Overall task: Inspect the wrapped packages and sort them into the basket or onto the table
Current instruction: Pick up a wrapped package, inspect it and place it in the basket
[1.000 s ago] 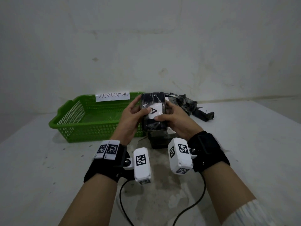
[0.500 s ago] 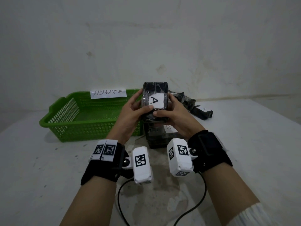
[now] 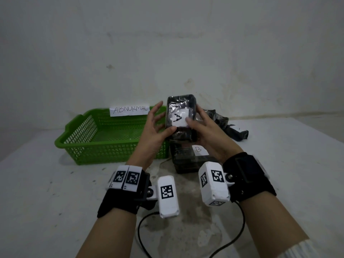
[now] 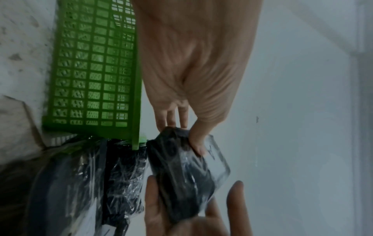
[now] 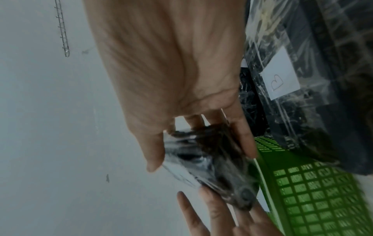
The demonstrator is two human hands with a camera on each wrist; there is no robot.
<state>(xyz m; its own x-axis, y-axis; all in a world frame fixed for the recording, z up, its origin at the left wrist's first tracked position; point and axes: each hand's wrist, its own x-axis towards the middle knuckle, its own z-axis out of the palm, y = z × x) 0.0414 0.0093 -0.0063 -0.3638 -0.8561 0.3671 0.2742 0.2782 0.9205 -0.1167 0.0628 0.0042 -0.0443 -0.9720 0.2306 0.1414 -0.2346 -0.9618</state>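
I hold package A (image 3: 181, 112) upright in both hands above the table. It is a black block in clear wrap with a white label marked A. My left hand (image 3: 158, 125) pinches its lower left corner, thumb on the front and the other fingers spread along the side; the left wrist view shows this pinch (image 4: 197, 143). My right hand (image 3: 202, 125) grips the right side, thumb on the label and fingers behind, as the right wrist view confirms (image 5: 201, 151). The green basket (image 3: 104, 151) stands just left of my hands and carries an ABNORMAL tag (image 3: 130, 109).
Package B (image 3: 186, 159), black and wrapped, lies on the table (image 3: 288, 164) under my hands, against the basket's right end. Behind it to the right are a crumpled wrapped package (image 3: 221, 120) and another black one (image 3: 239, 134). Two cables (image 3: 141, 229) trail from my wrists.
My left hand's fingers have spread out from the package's side. The right thumb has slid up onto the label, and the label now sits tilted.
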